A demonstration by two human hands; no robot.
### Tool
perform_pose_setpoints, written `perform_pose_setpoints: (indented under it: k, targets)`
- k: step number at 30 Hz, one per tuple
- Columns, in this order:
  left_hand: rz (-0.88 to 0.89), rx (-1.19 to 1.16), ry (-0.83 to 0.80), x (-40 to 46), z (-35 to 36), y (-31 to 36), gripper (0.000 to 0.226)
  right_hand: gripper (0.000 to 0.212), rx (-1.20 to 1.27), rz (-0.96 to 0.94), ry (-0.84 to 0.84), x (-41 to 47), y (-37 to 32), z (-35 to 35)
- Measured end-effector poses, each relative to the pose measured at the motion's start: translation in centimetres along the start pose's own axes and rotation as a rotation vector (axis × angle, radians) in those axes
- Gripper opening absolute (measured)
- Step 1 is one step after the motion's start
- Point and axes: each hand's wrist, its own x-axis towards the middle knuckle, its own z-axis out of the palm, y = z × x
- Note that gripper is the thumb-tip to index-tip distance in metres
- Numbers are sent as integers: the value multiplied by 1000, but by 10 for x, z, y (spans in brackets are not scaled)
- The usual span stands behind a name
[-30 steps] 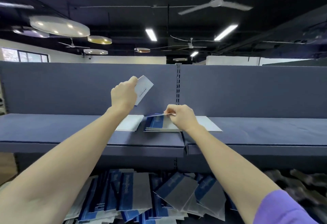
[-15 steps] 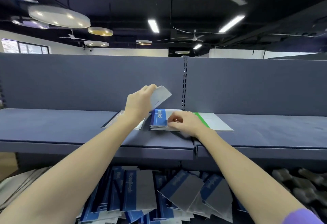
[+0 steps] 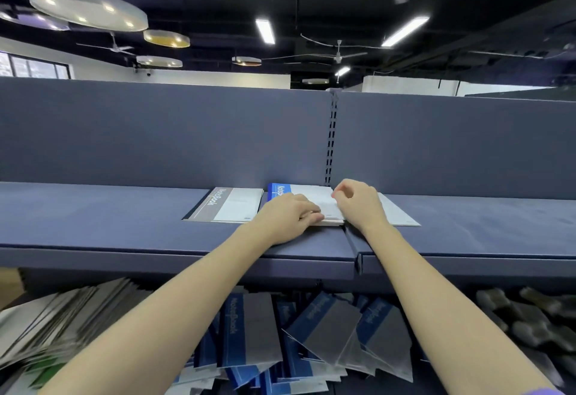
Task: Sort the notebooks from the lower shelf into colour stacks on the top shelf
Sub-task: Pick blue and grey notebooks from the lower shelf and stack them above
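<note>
Shelving in matte navy, flat panels with a slotted upright (image 3: 332, 142) at the joint. Top shelf (image 3: 93, 217) carries three flat rectangular stacks side by side: grey-spined notebook (image 3: 229, 206), blue-spined notebook stack (image 3: 307, 199), and a pale notebook (image 3: 397, 215) partly hidden. Lower shelf holds a loose heap of glossy blue-and-grey notebooks (image 3: 268, 332). Left hand (image 3: 290, 215) rests on the blue stack's near edge, fingers extended flat. Right hand (image 3: 358, 201) hovers over the stack, fingers loosely curled, holding nothing.
</note>
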Motion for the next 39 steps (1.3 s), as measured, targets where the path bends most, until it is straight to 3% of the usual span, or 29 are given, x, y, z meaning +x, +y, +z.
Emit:
perform_pose_setpoints:
  k: [7, 10, 13, 18, 22, 27, 33, 39]
  targets:
    - [-16, 36, -11, -5, -7, 9, 29, 23, -204, -93, -154, -11, -12, -2]
    - [-56, 14, 33, -10, -11, 20, 31, 33, -183, -37, -225, -14, -12, -9]
    - [30, -64, 107, -17, -19, 43, 31, 38, -154, -37, -236, -27, -8, -21]
    - [252, -175, 149, -33, -26, 97, 14, 26, -121, 4, 45, -63, 5, -52]
    - [375, -235, -66, -49, -8, 129, 15, 10, -165, 87, 284, -109, 31, -75]
    - [345, -163, -261, -70, 45, 139, 20, 8, -237, 84, 472, -169, 50, -72]
    - [198, -134, -456, -103, 105, 115, 25, 7, -203, 261, 200, -233, 87, -25]
    - [105, -98, -461, -122, 149, 91, 30, 13, -199, 419, -74, -262, 119, 17]
